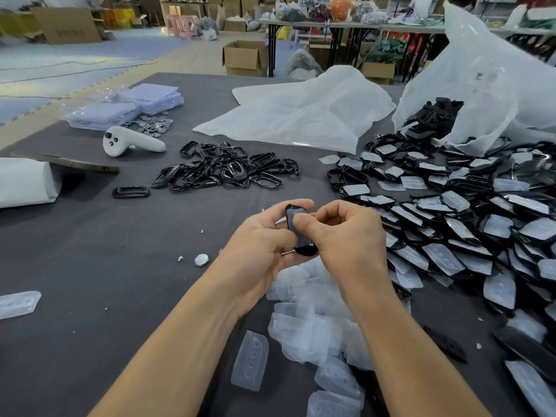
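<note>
A small black key-fob shell with a translucent pad on its face is held upright over the middle of the grey table. My left hand grips it from the left, fingers curled over its top. My right hand pinches it from the right, thumb pressed on the pad. Much of the shell is hidden by my fingers.
Translucent pads lie heaped under my wrists, one loose pad beside them. Black shells with pads spill from a plastic bag at right. Black frames, a white controller, a coin cell and clear boxes lie beyond.
</note>
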{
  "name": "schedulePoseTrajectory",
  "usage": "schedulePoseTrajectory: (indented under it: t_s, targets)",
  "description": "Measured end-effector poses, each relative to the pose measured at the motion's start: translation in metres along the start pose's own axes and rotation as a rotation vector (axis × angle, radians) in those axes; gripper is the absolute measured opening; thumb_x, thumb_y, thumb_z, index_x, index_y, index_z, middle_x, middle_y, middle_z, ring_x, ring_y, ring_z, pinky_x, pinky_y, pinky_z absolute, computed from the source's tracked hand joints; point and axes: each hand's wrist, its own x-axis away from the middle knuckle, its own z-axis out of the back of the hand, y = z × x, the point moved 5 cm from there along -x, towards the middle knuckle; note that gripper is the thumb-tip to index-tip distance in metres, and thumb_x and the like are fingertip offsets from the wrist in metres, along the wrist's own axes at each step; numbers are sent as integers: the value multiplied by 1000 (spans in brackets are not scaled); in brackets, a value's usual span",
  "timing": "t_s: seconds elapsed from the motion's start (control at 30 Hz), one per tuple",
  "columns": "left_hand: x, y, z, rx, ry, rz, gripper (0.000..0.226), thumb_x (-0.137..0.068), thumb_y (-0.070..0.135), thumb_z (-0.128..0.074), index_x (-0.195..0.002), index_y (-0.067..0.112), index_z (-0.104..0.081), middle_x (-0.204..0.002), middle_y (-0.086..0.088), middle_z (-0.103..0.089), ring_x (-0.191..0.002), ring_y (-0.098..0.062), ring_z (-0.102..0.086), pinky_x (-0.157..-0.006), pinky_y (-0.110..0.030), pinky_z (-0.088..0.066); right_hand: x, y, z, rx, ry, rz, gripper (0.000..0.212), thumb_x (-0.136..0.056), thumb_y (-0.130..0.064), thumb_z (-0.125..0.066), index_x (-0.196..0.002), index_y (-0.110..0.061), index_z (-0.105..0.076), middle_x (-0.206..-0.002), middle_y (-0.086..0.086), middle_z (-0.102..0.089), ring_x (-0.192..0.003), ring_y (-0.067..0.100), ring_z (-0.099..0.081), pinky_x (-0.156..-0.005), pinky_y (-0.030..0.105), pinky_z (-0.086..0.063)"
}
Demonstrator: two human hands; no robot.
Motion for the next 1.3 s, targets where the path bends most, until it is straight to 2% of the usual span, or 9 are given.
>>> schedulePoseTrajectory:
  t_s: [0.1, 0.2, 0.33, 0.5, 0.63, 0.77, 0.93, 1.07, 1.3]
  targets:
    - [-2, -1, 1, 10, 79, -35, 57, -85, -29, -35, -118, 6, -67, -116, -20, -75, -99, -23, -73, -95, -37, -59, 2, 2, -2, 51, -9, -29, 30, -69, -48, -85, -67, -24, -67, -61, -22, -67, -54, -3, -58, -50, 13, -39]
    - [-3, 4, 3, 4, 118, -82, 59, -84, -28, -36, -116, 10, -70, -117, -12, -77, -105, -18, -74, -100, -31, -55, 3, 0, -6, 114, -41, -24, 34, -75, -58, -80, -73, -27, -68, -70, -24, -68, -65, -1, -61, -60, 24, -48]
    - [-1, 9, 3, 27, 95, -102, 61, -85, -28, -34, -113, 11, -73, -115, -6, -78, -105, -12, -74, -78, -18, -57, 4, -3, -8, 50, -104, -17, 23, -81, -48, -80, -76, -28, -71, -70, -19, -70, -63, -2, -61, -60, 23, -43]
    - [0, 12, 6, -61, 78, -96, 53, -87, -19, -42, -116, 13, -73, -113, -4, -78, -89, -12, -73, -70, -17, -55, 6, -3, -8, -70, -155, -67, 22, -84, -32, -80, -71, -19, -68, -63, -7, -70, -55, 9, -60, -57, 30, -49]
    - [3, 17, 20, -203, 225, -117, 36, -81, 0, -63, -107, 17, -81, -109, -16, -78, -86, -18, -65, -80, -29, -50, 8, -6, -12, -114, -223, -72, 23, -87, -22, -80, -70, -15, -65, -67, 7, -73, -46, 17, -62, -44, 23, -42]
    - [6, 20, 28, -328, 366, -182, 18, -88, 7, -71, -92, 20, -84, -78, -3, -78, -57, -7, -62, -56, -15, -48, 8, -7, -10, -92, -224, -39, 20, -82, -17, -83, -72, -16, -66, -65, 7, -72, -44, 16, -58, -45, 27, -45]
    - [6, 20, 27, -386, 433, -174, 19, -91, 4, -72, -85, 19, -84, -70, 1, -77, -52, -1, -62, -50, -11, -46, 8, -7, -10, -97, -236, -37, 16, -78, -12, -82, -75, -21, -69, -66, 5, -74, -51, 19, -63, -53, 39, -54]
    - [7, 22, 26, -374, 462, -201, 34, -91, 0, -72, -72, 26, -84, -64, 0, -75, -48, -4, -61, -48, -14, -47, 8, -6, -13, -159, -258, -61, 13, -82, -7, -77, -79, -19, -72, -67, 3, -74, -52, 15, -66, -47, 22, -48]
    - [7, 24, 25, -379, 469, -186, 29, -99, 22, -64, -78, 21, -85, -77, -8, -79, -62, -10, -69, -53, -16, -50, 6, -6, -12, -142, -230, -49, 17, -86, -5, -73, -81, -21, -75, -70, 2, -74, -49, 12, -61, -50, 25, -50]
